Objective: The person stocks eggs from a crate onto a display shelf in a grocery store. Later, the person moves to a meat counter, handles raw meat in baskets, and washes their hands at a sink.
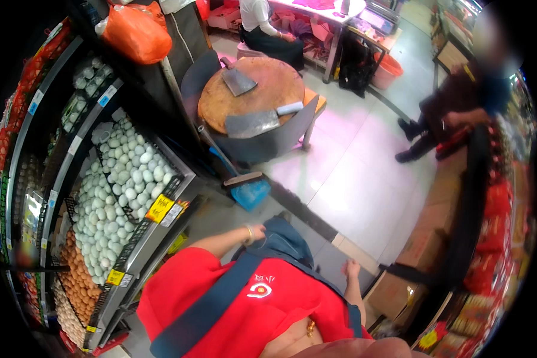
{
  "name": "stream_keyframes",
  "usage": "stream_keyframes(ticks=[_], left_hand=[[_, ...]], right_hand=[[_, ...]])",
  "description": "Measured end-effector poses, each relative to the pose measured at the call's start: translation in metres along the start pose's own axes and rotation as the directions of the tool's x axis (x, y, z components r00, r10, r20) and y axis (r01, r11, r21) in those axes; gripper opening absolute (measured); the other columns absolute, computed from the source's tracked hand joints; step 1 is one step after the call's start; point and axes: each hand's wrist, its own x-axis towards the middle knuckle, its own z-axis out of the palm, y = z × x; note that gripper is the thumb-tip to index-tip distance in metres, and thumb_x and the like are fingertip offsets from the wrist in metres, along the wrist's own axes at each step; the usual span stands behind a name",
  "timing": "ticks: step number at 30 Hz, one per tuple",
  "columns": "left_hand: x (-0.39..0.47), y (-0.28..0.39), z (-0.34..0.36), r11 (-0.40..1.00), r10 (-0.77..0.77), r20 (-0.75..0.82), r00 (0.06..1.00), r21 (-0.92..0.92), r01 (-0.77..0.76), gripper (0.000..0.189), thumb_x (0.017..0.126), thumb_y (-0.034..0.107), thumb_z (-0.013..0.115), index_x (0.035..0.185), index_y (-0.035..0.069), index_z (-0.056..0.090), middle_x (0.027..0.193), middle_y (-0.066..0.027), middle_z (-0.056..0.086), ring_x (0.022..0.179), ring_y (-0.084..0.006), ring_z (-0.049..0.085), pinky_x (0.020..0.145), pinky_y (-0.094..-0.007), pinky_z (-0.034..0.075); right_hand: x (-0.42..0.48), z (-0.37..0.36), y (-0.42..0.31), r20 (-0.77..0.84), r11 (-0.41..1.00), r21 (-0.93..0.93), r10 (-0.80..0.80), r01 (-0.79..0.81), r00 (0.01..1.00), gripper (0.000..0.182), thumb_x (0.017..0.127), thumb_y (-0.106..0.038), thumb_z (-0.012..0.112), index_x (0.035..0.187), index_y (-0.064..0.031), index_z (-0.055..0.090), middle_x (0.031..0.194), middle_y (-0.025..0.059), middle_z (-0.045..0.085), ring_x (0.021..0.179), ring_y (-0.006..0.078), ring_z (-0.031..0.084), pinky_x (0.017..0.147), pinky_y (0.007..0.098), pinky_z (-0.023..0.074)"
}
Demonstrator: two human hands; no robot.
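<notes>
My left hand (256, 233), with a bangle at the wrist, hangs beside the dark blue cloth (281, 239) over my legs. Whether it touches the cloth is unclear. My right hand (351, 269) hangs at my other side over the floor, apart from the cardboard box (391, 291); its fingers are too small to make out. Ahead stands a round wooden chopping block (255, 96) with a dark guard around part of it. Two cleavers lie on it: one broad blade (239, 82) at the far side, and a longer one (252, 124) with a pale handle near the front.
On the left, shelves hold pale green eggs (103, 223) and brown eggs (78, 277). A broom (242, 178) and a blue dustpan (251, 194) stand before the block. One person sits (270, 38) by a far table; another sits (456, 107) at right. An orange bag (136, 36) hangs upper left.
</notes>
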Motion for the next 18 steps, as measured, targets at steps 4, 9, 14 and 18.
stream_keyframes(ticks=[4, 9, 14, 18], left_hand=[[0.054, 0.08, -0.062, 0.966, 0.21, -0.158, 0.965, -0.116, -0.229, 0.024, 0.077, 0.014, 0.044, 0.086, 0.011, 0.066, 0.094, -0.0111, 0.063, 0.096, -0.0268, 0.056, 0.087, -0.0341, 0.042], [0.121, 0.226, -0.152, 0.899, 0.434, 0.001, 0.901, -0.069, -0.433, 0.022, 0.069, 0.01, 0.045, 0.071, 0.012, 0.067, 0.082, -0.0082, 0.065, 0.083, -0.024, 0.06, 0.075, -0.0339, 0.045], [0.199, 0.352, -0.186, 0.73, 0.678, 0.131, 0.724, -0.001, -0.684, 0.019, 0.07, 0.01, 0.057, 0.086, 0.004, 0.063, 0.089, -0.0175, 0.062, 0.086, -0.0283, 0.058, 0.078, -0.0354, 0.044], [0.222, 0.419, -0.24, 0.548, 0.815, 0.112, 0.569, 0.174, -0.819, 0.026, 0.066, 0.007, 0.054, 0.091, 0.002, 0.061, 0.093, -0.0188, 0.061, 0.092, -0.0299, 0.056, 0.082, -0.0366, 0.042]], right_hand=[[0.106, 0.022, -0.112, 0.131, 0.96, -0.024, -0.273, 0.278, 0.953, 0.017, 0.084, -0.019, 0.051, 0.09, -0.0031, 0.054, 0.069, 0.0085, 0.058, 0.053, 0.0146, 0.054, 0.045, 0.0267, 0.0447], [0.081, 0.074, -0.319, 0.261, 0.652, -0.099, -0.712, 0.752, 0.651, 0.021, 0.087, -0.018, 0.049, 0.091, -0.0006, 0.059, 0.081, 0.007, 0.062, 0.077, 0.015, 0.057, 0.07, 0.027, 0.0451], [0.043, 0.105, -0.466, 0.574, 0.619, 0.094, -0.674, 0.78, 0.465, 0.024, 0.089, -0.019, 0.045, 0.092, -0.0006, 0.061, 0.086, 0.0112, 0.062, 0.08, 0.0193, 0.057, 0.076, 0.0282, 0.0431], [0.109, 0.092, -0.513, 0.559, 0.728, 0.226, -0.641, 0.647, 0.526, 0.037, 0.092, -0.026, 0.039, 0.09, 0.0033, 0.06, 0.084, 0.0081, 0.061, 0.078, 0.0142, 0.055, 0.073, 0.0269, 0.0439]])
